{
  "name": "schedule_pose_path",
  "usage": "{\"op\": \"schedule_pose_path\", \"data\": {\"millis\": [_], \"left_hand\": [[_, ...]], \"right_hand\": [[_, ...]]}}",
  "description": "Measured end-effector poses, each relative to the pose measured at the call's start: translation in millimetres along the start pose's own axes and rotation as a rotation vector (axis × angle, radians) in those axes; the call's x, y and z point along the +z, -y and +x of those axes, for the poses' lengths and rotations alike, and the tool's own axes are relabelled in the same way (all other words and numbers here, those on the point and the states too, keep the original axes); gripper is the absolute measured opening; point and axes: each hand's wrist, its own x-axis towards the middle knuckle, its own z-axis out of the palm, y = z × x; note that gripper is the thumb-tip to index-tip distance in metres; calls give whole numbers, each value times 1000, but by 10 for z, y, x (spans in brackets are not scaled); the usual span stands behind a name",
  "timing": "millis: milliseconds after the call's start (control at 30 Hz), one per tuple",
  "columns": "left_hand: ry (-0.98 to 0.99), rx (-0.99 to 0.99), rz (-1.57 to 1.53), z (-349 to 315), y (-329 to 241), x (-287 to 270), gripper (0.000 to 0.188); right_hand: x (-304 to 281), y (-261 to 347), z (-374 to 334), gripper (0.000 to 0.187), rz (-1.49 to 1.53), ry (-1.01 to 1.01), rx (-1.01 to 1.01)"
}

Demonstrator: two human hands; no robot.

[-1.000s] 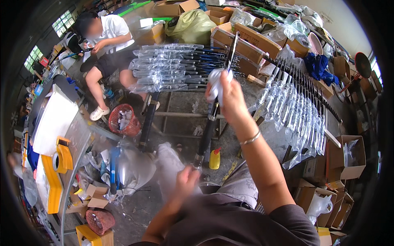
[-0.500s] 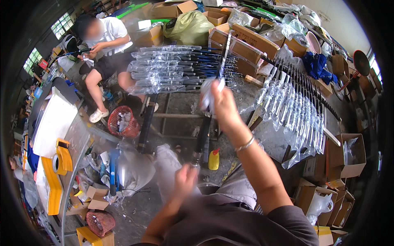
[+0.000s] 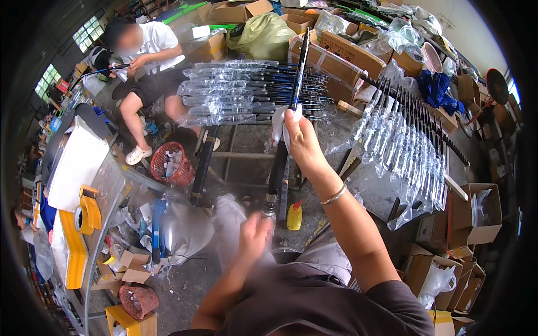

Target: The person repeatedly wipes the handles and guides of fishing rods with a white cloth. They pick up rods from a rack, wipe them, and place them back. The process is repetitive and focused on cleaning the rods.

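A dark fishing rod (image 3: 277,175) slants up and away in front of me, its thick black handle toward my lap and its shiny patterned blank (image 3: 300,73) pointing to the back. My left hand (image 3: 253,239), a little blurred, is closed round the butt end below a metallic fitting. Higher up, my right hand (image 3: 302,139) grips a folded white cloth (image 3: 278,124) wrapped about the rod, with the thumb lying along it. Beyond the cloth, a row of plastic-sleeved rods (image 3: 218,92) lies on a metal rack.
More sleeved rods (image 3: 400,145) lean side by side on the right. A yellow bottle (image 3: 294,216) stands near my knee. Across to the left sits a person (image 3: 159,45) handling another rod, beside a red basket (image 3: 171,163). Cardboard boxes (image 3: 476,213) are stacked at right.
My right hand and the cloth, blurred before, now appear sharp at nearly the same place on the rod. My left hand and the rod's butt have risen slightly in view.
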Motion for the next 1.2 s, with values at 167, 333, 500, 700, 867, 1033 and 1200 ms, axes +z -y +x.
{"op": "schedule_pose_path", "data": {"millis": [167,333,500,700,867,1033,1200], "left_hand": [[-46,-8,-44,44,-72,-162,26],[-47,-10,-241,232,-172,-183,29],[-92,-7,-244,301,-201,-186,27],[-103,-2,-241,328,-178,-156,23],[-99,-8,-248,327,-168,-119,22],[-86,-16,-244,307,-146,-125,22],[-89,-44,-244,266,-157,-109,22]], "right_hand": [[-308,66,45,40,-590,-109,100],[-515,-481,-530,40,-256,33,329],[-439,-987,-1218,25,-41,112,438],[-476,-704,-1197,13,154,43,535],[-452,-407,-1027,11,235,58,459],[-269,-114,-770,21,8,8,174],[-158,112,-470,33,-458,69,-299]]}}
